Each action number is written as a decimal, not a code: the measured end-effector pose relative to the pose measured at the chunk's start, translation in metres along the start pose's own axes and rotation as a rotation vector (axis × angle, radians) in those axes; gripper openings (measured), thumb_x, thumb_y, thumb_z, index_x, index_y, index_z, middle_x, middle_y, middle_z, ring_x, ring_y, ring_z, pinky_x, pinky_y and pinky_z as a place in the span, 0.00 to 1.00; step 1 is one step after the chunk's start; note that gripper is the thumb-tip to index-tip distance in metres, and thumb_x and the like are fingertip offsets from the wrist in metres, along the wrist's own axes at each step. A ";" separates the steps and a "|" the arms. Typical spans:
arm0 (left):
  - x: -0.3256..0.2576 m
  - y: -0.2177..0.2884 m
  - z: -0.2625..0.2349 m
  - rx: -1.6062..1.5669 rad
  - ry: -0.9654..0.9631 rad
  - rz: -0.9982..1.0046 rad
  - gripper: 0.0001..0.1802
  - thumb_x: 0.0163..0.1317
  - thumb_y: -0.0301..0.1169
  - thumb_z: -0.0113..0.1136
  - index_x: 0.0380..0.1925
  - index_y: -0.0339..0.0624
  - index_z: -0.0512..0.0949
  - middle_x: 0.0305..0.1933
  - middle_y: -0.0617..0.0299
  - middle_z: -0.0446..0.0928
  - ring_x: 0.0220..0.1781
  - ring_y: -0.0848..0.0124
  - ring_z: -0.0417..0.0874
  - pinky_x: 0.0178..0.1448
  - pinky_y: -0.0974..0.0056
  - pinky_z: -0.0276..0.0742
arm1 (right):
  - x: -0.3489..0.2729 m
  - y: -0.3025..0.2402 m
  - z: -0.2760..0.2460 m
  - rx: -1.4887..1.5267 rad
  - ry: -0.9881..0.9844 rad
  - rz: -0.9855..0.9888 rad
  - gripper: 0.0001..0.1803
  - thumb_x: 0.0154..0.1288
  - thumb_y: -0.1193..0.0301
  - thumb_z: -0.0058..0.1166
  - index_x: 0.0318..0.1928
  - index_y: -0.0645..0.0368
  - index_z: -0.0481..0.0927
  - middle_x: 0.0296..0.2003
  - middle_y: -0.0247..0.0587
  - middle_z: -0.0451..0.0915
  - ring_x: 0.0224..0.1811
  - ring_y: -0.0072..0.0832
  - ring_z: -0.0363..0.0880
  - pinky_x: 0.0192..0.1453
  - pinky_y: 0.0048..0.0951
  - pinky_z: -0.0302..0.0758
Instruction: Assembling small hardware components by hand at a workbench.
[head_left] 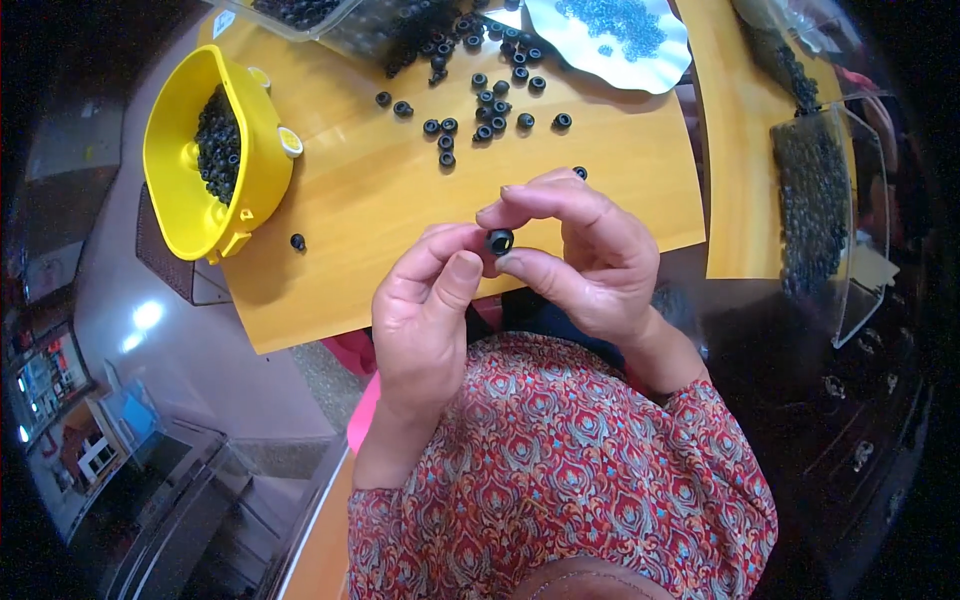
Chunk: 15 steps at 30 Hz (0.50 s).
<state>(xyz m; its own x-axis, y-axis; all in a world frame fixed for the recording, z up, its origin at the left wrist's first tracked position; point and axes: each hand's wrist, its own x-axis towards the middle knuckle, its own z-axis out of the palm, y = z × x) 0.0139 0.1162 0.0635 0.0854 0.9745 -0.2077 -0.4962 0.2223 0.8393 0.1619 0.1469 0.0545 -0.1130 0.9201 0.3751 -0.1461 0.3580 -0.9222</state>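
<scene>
A small round black piece with a hollow middle (499, 241) is held up over the table's front edge, a pale spot showing in its opening. My right hand (600, 255) pinches it between thumb and forefinger. From the other side my left hand (425, 310) closes in, its fingertips against the piece's left side and the thumb just below. Whether the left fingers also hold something tiny is hidden. Just beyond my right fingers lies another black piece (580, 173). Many similar loose black pieces (485, 112) are scattered farther back on the yellow wooden table (350, 250).
A yellow tub (275, 170) containing black pieces stands at the left, with a single piece (298, 242) near it. At the back are a white wavy-edged plate (675, 70) of small bluish clear bits and a clear box (345, 15). Another clear container (850, 230) holds dark pieces at the right.
</scene>
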 end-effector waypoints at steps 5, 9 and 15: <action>0.002 0.006 0.006 -0.267 -0.033 -0.166 0.19 0.68 0.33 0.54 0.53 0.31 0.72 0.49 0.57 0.77 0.49 0.70 0.77 0.57 0.64 0.71 | 0.000 0.006 0.000 0.003 -0.003 0.064 0.23 0.50 0.77 0.65 0.50 0.63 0.79 0.39 0.39 0.84 0.44 0.30 0.76 0.53 0.31 0.71; 0.008 0.000 -0.007 -0.519 -0.107 -0.281 0.20 0.67 0.32 0.55 0.54 0.31 0.72 0.46 0.59 0.77 0.46 0.69 0.79 0.55 0.63 0.74 | -0.001 0.010 0.001 0.044 0.004 0.103 0.23 0.51 0.76 0.65 0.51 0.63 0.79 0.39 0.37 0.84 0.45 0.31 0.76 0.54 0.31 0.70; 0.010 0.001 -0.007 -0.458 -0.105 -0.321 0.19 0.64 0.31 0.58 0.53 0.33 0.72 0.46 0.58 0.77 0.48 0.68 0.78 0.56 0.63 0.73 | 0.007 0.007 -0.010 -0.066 -0.150 0.004 0.20 0.56 0.79 0.59 0.51 0.62 0.79 0.41 0.39 0.82 0.45 0.33 0.77 0.54 0.31 0.71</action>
<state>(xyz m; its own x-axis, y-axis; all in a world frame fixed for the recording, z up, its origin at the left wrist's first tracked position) 0.0085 0.1262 0.0587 0.3672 0.8634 -0.3460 -0.7532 0.4943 0.4341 0.1703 0.1573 0.0502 -0.2596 0.8894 0.3763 -0.0806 0.3684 -0.9262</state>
